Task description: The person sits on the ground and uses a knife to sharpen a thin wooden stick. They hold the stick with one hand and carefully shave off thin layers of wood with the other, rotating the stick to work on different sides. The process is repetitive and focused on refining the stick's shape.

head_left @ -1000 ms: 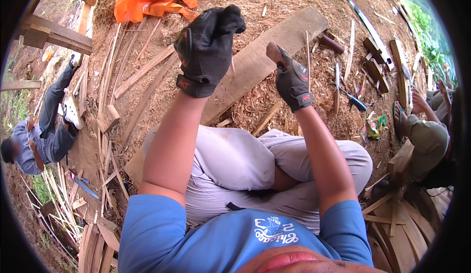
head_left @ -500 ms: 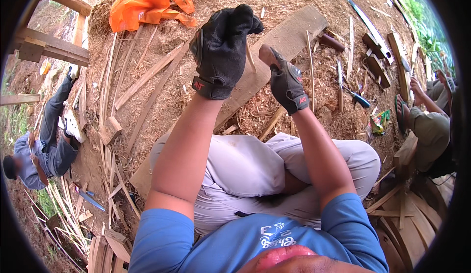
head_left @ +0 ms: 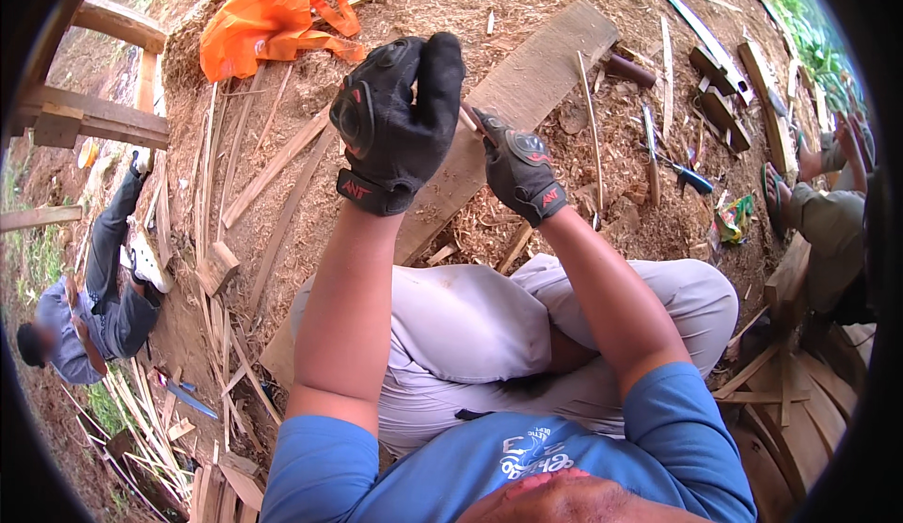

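At the upper centre of the frame, your gloved left hand [head_left: 400, 123] and right hand [head_left: 520, 166] flank a thin pale stick [head_left: 467, 118] over the broad plank [head_left: 550, 62], though I cannot tell which curled fingers [head_left: 439, 79] grip it.

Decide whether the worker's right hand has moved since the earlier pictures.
Yes. Judged against the far end of the wide plank, the right hand has shifted left and back toward the worker.

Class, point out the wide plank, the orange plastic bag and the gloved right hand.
Wide plank [head_left: 541, 70], head view: bare upper face.
Orange plastic bag [head_left: 256, 31], head view: crumpled body.
Gloved right hand [head_left: 520, 164], head view: back of the glove.
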Demonstrator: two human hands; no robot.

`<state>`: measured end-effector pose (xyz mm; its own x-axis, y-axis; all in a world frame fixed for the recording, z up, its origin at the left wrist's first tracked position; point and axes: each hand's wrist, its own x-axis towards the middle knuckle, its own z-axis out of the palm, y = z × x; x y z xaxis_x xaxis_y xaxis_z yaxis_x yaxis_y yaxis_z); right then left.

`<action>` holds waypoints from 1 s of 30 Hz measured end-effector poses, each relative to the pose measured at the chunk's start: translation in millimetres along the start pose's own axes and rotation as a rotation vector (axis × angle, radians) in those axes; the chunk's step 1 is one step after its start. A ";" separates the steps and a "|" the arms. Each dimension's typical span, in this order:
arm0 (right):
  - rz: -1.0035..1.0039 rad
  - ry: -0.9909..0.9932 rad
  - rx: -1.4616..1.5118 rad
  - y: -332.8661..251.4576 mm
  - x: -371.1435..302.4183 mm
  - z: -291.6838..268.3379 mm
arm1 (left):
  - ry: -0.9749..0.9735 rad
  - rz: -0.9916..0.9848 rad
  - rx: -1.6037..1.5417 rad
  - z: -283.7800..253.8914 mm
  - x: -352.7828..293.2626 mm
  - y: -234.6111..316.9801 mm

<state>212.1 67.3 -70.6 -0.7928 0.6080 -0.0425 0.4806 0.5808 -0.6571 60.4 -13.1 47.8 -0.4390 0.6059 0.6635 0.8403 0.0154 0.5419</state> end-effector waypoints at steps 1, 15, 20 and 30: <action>0.045 -0.070 -0.033 -5.4 -0.9 -3.3 | 0.015 -0.042 -0.115 3.9 -4.1 -3.0; -0.201 0.289 0.128 1.9 -7.9 22.7 | 0.035 -0.567 -1.057 33.0 -26.3 -6.0; -0.192 0.287 0.130 -23.0 -13.3 17.1 | 0.118 -0.691 -1.095 27.1 -27.3 -1.3; -0.229 0.335 0.081 -24.0 -18.5 19.6 | 0.023 -0.643 -0.984 21.8 -19.4 17.3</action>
<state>207.8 31.6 -68.7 -0.7033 0.6186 0.3504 0.2647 0.6853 -0.6785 90.4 -7.2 33.0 -0.7069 0.6959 0.1264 -0.1414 -0.3142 0.9388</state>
